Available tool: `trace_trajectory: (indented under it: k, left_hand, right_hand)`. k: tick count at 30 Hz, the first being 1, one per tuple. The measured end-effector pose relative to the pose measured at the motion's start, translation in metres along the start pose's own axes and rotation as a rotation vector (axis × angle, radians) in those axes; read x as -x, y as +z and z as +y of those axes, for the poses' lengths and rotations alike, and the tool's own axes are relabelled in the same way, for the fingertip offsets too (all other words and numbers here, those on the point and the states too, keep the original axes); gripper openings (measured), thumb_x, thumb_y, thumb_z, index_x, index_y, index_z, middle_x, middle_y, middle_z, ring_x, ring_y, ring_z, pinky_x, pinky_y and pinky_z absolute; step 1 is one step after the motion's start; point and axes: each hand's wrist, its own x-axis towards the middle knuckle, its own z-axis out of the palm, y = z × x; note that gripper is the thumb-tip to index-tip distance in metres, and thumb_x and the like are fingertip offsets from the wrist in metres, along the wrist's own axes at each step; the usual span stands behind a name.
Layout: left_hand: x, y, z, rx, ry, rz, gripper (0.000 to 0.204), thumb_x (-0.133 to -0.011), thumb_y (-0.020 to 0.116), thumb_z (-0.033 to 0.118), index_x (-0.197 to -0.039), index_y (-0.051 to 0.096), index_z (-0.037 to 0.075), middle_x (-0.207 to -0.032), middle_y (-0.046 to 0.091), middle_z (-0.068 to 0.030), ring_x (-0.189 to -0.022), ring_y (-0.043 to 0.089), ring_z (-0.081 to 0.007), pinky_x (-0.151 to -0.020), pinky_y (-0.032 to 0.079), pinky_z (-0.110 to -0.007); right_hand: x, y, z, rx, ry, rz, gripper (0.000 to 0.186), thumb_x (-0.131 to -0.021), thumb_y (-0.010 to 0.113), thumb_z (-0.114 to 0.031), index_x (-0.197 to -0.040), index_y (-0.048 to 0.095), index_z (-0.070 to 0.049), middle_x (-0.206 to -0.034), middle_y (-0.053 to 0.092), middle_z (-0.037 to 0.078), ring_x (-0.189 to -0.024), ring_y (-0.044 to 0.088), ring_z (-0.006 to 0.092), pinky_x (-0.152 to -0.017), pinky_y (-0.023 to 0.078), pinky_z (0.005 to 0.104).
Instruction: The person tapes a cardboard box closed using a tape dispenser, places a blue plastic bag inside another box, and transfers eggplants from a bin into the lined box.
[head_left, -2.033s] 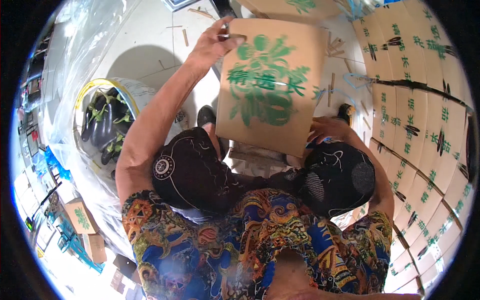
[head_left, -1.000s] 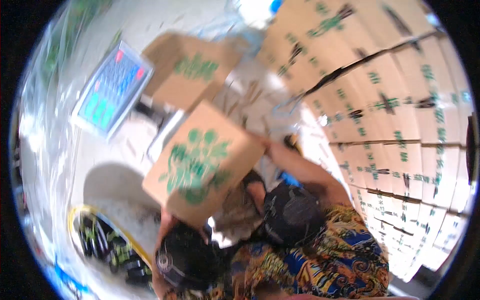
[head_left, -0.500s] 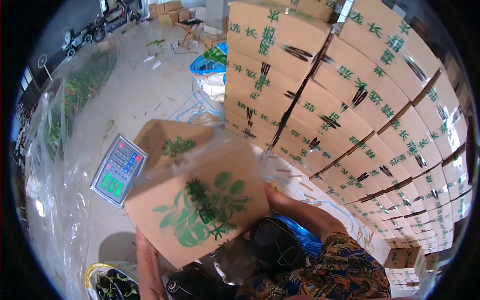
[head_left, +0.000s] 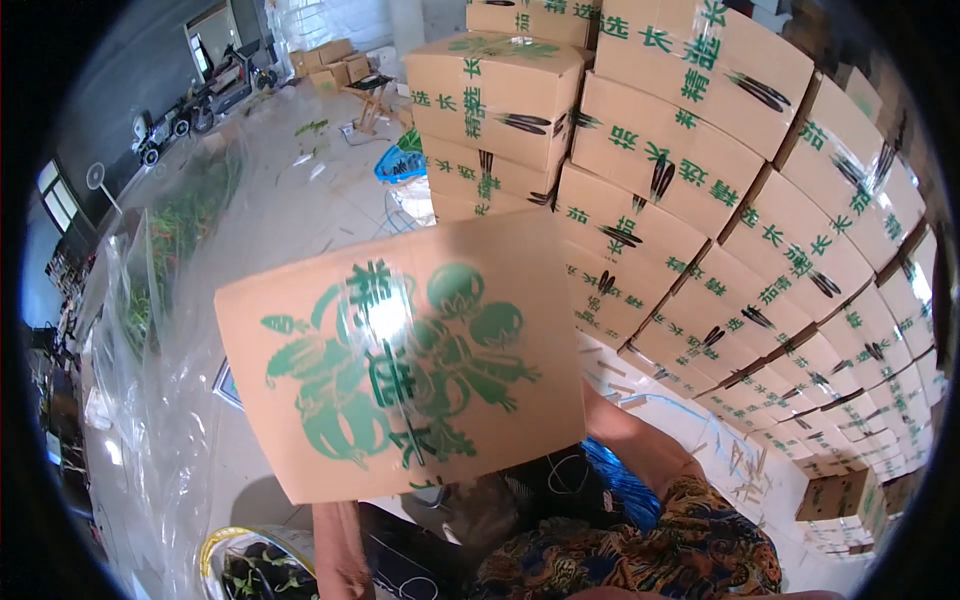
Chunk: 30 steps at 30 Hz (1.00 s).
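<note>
A large brown cardboard box (head_left: 300,370), printed with green vegetables and taped down its face, is raised in front of me. My left hand (head_left: 338,530) supports its lower left side, and my right hand (head_left: 603,415) grips its right side. Most fingers of both hands are hidden by the box. Beyond the box's left edge, only a bit of the scale's display panel (head_left: 227,386) shows.
Stacked cardboard boxes (head_left: 670,170) form a tall wall ahead and right. At lower left stands a yellow-rimmed container (head_left: 212,548) of dark eggplants. Clear plastic sheeting (head_left: 160,420) lies along the left, by a green and red heap (head_left: 165,250). Blue plastic strands (head_left: 622,482) lie near my right arm.
The box has risen and turned its printed face toward me, in both hands. It now hides most of the scale and the other carton behind it. My view has shifted slightly.
</note>
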Motion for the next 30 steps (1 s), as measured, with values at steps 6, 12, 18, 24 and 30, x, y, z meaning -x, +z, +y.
trace_trajectory:
  k: [6, 12, 18, 24, 30]
  left_hand:
    - [0.003, 0.132, 0.067, 0.028, 0.18, -0.25, 0.05, -0.097, 0.046, 0.039, -0.136, 0.046, 0.008, -0.134, 0.052, -0.0115, -0.118, 0.053, -0.0292, -0.096, 0.049, -0.046]
    - [-0.05, 0.38, 0.102, -0.313, 0.328, -0.691, 0.049, -0.094, 0.047, 0.043, -0.129, 0.05, 0.009, -0.119, 0.061, -0.0117, -0.104, 0.061, -0.0265, -0.08, 0.054, -0.047]
    - [-0.098, 0.53, 0.049, -0.217, 0.374, -0.71, 0.07, -0.091, 0.041, 0.066, -0.135, 0.048, 0.013, -0.134, 0.053, -0.0052, -0.123, 0.049, -0.0255, -0.1, 0.04, -0.053]
    - [-0.147, 0.544, 0.007, -0.696, 0.905, -0.592, 0.116, -0.079, 0.057, 0.072, -0.15, 0.007, -0.006, -0.154, 0.017, -0.0235, -0.145, 0.013, -0.0341, -0.116, 0.016, -0.045]
    - [-0.121, 0.531, -0.021, -0.846, 1.201, -0.489, 0.113, -0.081, 0.046, 0.077, -0.149, 0.012, -0.007, -0.154, 0.009, -0.0318, -0.144, 0.003, -0.0457, -0.117, 0.002, -0.05]
  right_hand:
    - [-0.013, 0.037, -0.1, -0.135, -0.233, 0.058, 0.074, -0.095, 0.036, -0.065, -0.144, 0.04, -0.01, -0.144, 0.044, 0.007, -0.122, 0.048, 0.0205, -0.1, 0.041, 0.0373]
    - [-0.049, 0.036, -0.244, -0.112, -0.394, 0.024, 0.075, -0.095, 0.035, -0.066, -0.144, 0.04, -0.01, -0.144, 0.044, 0.007, -0.123, 0.048, 0.0203, -0.1, 0.041, 0.0371]
    - [-0.105, -0.006, -0.278, 0.268, -0.537, 0.169, 0.096, -0.089, 0.053, -0.063, -0.15, 0.013, 0.0, -0.15, 0.031, 0.02, -0.136, 0.036, 0.0281, -0.113, 0.029, 0.0436]
    - [-0.116, -0.02, -0.242, 0.664, -0.761, 0.471, 0.091, -0.086, 0.071, -0.039, -0.145, 0.02, 0.009, -0.142, 0.04, 0.026, -0.134, 0.038, 0.0316, -0.109, 0.034, 0.0364]
    - [-0.133, -0.017, -0.227, 1.024, -1.23, 0.767, 0.073, -0.088, 0.069, -0.03, -0.138, 0.035, 0.011, -0.134, 0.046, 0.028, -0.124, 0.046, 0.0375, -0.103, 0.039, 0.0399]
